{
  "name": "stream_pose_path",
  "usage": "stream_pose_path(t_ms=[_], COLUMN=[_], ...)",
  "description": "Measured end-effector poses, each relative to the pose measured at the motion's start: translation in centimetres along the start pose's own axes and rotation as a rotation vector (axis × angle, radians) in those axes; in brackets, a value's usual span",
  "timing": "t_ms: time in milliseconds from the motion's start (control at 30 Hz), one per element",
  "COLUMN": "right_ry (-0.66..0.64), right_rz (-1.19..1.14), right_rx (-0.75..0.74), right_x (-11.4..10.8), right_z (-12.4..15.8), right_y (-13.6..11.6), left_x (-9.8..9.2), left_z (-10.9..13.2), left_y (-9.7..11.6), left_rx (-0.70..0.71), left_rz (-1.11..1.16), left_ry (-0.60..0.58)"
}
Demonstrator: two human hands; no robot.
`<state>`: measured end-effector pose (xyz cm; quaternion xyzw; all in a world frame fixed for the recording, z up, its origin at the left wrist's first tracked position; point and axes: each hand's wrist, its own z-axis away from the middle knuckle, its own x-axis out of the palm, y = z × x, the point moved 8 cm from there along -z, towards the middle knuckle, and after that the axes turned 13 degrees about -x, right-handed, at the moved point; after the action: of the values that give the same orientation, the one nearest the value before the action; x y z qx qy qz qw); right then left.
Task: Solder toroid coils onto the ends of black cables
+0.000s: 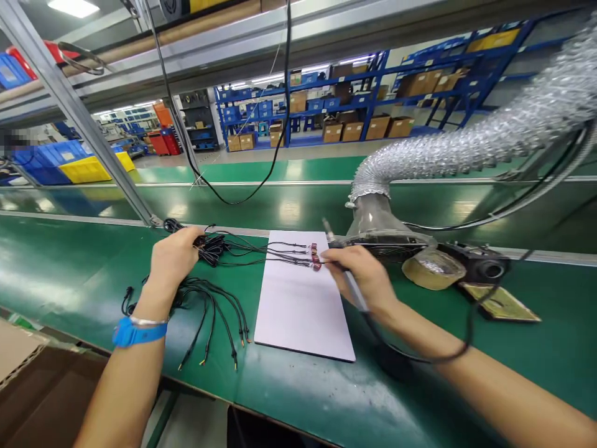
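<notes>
Head view: left hand [175, 254] grips black cables [213, 250], right hand [366, 274] grasps soldering iron [356, 291]; advisable: keep wire ends [308, 252] steady beside red components [314, 256].

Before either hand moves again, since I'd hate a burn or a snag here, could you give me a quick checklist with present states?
1. Left hand closed on the black cable bundle: ok.
2. Pen-like tool held in the right hand, its tip pointing away from the left hand: ok.
3. Cable ends lying over the white board, beside the small reddish parts: ok.
4. Cable ends joined to those parts: cannot tell, too small.
5. Tool's cord clear of the right forearm: not ok, it crosses it in this view.
6. Tip cool: cannot tell.
</notes>
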<state>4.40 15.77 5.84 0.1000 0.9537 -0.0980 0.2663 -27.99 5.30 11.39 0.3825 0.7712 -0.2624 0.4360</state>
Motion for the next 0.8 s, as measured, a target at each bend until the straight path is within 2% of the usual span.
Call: stream_pose_path(t_ms=[100,167,267,400,567,667,800], right_ry=[-0.153,-0.239,-0.331,-0.394,-0.416,-0.404,-0.362], right_rz=[-0.008,-0.014,-0.016,-0.007,0.002,-0.009,-0.032], right_rx=[-0.017,-0.020,-0.005,0.036,0.064,0.071,0.070], right_x=[5.3,7.3,8.8,9.5,9.8,9.8,9.2], right_z=[1.4,2.1,2.5,2.6,3.0,3.1,3.2], right_y=[1.6,2.1,2.3,2.9,3.7,4.1,4.3], left_x=[5.2,7.4,9.4,11.2,11.9,10.8,8.4], left_z=[-1.9,-2.4,-2.5,-2.5,-2.4,-2.3,-1.5], left_y=[1.0,1.6,2.0,2.3,2.2,2.1,2.3], left_rx=[0.062,0.097,0.136,0.184,0.175,0.136,0.099], left_rz=[-0.093,-0.109,-0.140,-0.155,-0.175,-0.173,-0.146], left_ry=[-0.163,-0.215,-0.290,-0.385,-0.434,-0.417,-0.377])
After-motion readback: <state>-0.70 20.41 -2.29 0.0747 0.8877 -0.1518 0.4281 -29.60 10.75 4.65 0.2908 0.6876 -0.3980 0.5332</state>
